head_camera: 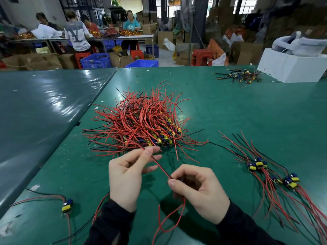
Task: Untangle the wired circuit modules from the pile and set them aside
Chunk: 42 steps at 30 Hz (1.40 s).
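Note:
A big tangled pile of wired circuit modules point(141, 123), red and black leads with yellow and blue parts, lies mid-table. My left hand point(127, 175) pinches a red lead point(160, 167) just in front of the pile. My right hand point(198, 190) grips a small module with its fingers curled around it; the same red lead runs taut between both hands. More red leads hang below my right hand. Several separated modules point(276, 175) lie in a row at the right. One single module point(67, 206) sits at the near left.
A smaller heap of dark wired parts point(238, 76) lies at the far right beside a white box point(290, 68). The green table point(230, 112) adjoins a second, shiny table on the left. People work at a bench in the background.

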Available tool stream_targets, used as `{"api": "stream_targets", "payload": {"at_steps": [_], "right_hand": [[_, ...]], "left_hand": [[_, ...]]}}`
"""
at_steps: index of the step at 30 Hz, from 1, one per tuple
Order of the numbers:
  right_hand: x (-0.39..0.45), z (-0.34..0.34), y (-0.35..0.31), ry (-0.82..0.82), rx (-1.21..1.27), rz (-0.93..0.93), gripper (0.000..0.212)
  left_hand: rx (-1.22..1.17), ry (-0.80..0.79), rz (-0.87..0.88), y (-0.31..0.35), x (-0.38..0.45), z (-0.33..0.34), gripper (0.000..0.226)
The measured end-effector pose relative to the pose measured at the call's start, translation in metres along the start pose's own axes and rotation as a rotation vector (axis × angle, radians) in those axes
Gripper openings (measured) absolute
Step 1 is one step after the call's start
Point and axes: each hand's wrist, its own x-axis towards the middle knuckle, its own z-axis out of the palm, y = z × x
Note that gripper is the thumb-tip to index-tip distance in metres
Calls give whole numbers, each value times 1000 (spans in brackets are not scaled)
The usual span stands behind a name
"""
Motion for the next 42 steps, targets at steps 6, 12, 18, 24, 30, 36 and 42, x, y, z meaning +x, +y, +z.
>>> {"api": "stream_targets", "payload": {"at_steps": [6, 12, 18, 24, 30, 36, 42], "right_hand": [[-3, 3, -1, -90, -27, 33, 12], [-4, 0, -5, -147, -17, 65, 12], [-4, -4, -10, -265, -60, 42, 13], [-1, -9, -10, -241, -79, 57, 9], [10, -15, -10, 216, 188, 83, 17], [13, -16, -12, 287, 201, 87, 16], [13, -17, -14, 313, 216, 93, 19]], "left_hand": [[46, 43, 46, 2, 5, -5, 29], [-24, 125, 23, 4, 10, -11, 20], [-272, 65, -125, 11, 11, -16, 31], [-586, -10, -289, 15, 13, -20, 37], [-417, -172, -444, 8, 3, -1, 48], [-86, -528, -675, 1, -22, 17, 34], [-62, -559, -712, 1, -19, 16, 20]]}}
